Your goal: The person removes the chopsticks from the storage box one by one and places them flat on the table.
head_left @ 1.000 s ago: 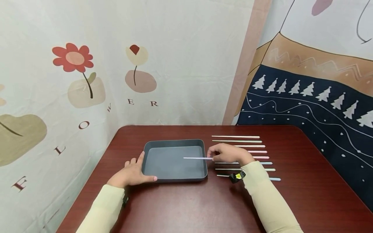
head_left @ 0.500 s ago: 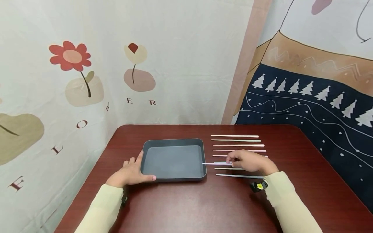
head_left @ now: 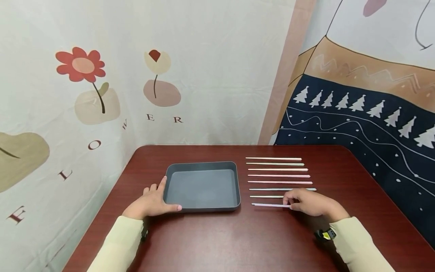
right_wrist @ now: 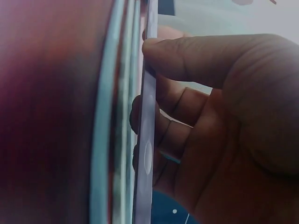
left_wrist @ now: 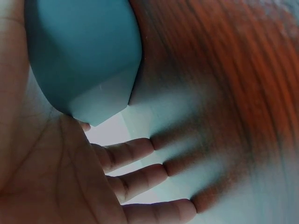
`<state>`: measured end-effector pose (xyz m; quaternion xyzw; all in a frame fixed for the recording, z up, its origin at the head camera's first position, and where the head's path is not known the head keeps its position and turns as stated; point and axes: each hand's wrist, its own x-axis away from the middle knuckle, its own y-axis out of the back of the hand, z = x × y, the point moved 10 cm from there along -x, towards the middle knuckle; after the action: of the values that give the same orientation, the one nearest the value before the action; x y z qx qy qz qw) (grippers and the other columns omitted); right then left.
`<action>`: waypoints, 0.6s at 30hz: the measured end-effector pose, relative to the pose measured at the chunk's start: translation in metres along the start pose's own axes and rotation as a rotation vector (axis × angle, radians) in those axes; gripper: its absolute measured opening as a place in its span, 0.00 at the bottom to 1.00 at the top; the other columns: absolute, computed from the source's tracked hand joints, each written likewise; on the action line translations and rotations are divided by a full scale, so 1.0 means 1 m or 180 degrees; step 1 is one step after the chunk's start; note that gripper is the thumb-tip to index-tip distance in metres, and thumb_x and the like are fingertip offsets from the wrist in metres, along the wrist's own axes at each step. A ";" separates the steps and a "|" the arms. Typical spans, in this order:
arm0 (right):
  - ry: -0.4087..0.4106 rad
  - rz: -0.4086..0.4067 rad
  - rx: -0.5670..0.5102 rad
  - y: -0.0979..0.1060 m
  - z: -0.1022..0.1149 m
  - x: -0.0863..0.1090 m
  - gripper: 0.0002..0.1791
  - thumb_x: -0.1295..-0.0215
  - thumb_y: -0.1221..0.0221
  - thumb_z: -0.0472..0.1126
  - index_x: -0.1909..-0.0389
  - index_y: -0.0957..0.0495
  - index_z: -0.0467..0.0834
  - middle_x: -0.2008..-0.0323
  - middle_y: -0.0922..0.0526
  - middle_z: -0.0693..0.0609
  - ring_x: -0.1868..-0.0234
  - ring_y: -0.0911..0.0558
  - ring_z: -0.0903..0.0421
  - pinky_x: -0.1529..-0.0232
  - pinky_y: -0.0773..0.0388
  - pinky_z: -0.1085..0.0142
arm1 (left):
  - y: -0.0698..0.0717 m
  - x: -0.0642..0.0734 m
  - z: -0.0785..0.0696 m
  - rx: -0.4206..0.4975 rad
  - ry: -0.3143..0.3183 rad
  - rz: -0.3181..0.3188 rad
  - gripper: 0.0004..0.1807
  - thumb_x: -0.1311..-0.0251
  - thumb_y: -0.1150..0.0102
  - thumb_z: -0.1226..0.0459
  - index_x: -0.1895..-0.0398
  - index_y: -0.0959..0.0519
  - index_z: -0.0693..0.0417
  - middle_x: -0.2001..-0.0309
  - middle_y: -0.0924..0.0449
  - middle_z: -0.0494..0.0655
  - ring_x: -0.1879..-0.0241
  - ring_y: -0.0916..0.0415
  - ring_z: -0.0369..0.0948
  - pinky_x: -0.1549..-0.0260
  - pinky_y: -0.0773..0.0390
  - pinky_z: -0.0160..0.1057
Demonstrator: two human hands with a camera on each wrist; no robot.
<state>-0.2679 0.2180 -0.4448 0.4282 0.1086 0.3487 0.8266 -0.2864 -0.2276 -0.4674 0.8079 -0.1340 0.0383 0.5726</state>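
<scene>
My right hand (head_left: 310, 204) pinches a lavender chopstick (right_wrist: 147, 121) between thumb and fingers. In the head view that chopstick lies over the nearest of the row, its thin end pointing left. A pale blue chopstick (right_wrist: 100, 140) shows beside it in the right wrist view. My left hand (head_left: 149, 202) rests against the left near corner of a dark grey rectangular tray (head_left: 204, 189), thumb along the near side and fingers spread. The left wrist view shows the tray's corner (left_wrist: 93, 84) by the palm, with several fingertips on the table.
Several chopsticks, among them a pink one (head_left: 282, 182) and a pale green one (head_left: 275, 164), lie roughly parallel to the right of the tray on the dark red table (head_left: 217, 241). A printed cloth (head_left: 210, 75) hangs behind the table.
My right hand has carried the lavender chopstick from over the tray's right side rightward and toward me, to the near end of the row. The left hand stays at the tray.
</scene>
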 end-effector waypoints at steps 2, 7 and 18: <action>-0.0003 0.0006 0.0043 -0.002 -0.001 0.005 0.12 0.33 0.43 0.28 0.64 0.22 0.50 0.68 0.25 0.60 0.66 0.28 0.63 0.65 0.30 0.65 | 0.000 0.000 0.001 0.0002 0.0009 -0.0001 0.78 0.62 0.35 0.26 0.22 0.61 0.67 0.36 0.42 0.76 0.40 0.43 0.68 0.51 0.31 0.65; 0.0004 0.0020 0.0110 -0.006 -0.001 0.013 0.12 0.32 0.41 0.30 0.64 0.21 0.53 0.67 0.24 0.61 0.66 0.28 0.64 0.65 0.29 0.66 | 0.000 0.001 0.001 0.0024 0.0024 -0.0008 0.78 0.62 0.35 0.26 0.22 0.61 0.66 0.36 0.43 0.77 0.40 0.43 0.69 0.51 0.31 0.65; 0.0061 0.0107 0.0149 -0.019 0.004 0.015 0.14 0.34 0.42 0.28 0.66 0.22 0.54 0.68 0.24 0.62 0.66 0.27 0.65 0.65 0.28 0.67 | -0.001 0.000 0.001 0.0025 0.0024 -0.0012 0.77 0.62 0.35 0.26 0.22 0.61 0.66 0.36 0.43 0.77 0.40 0.43 0.69 0.51 0.31 0.66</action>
<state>-0.2454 0.2178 -0.4554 0.4458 0.1174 0.3640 0.8093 -0.2860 -0.2283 -0.4685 0.8103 -0.1301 0.0409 0.5700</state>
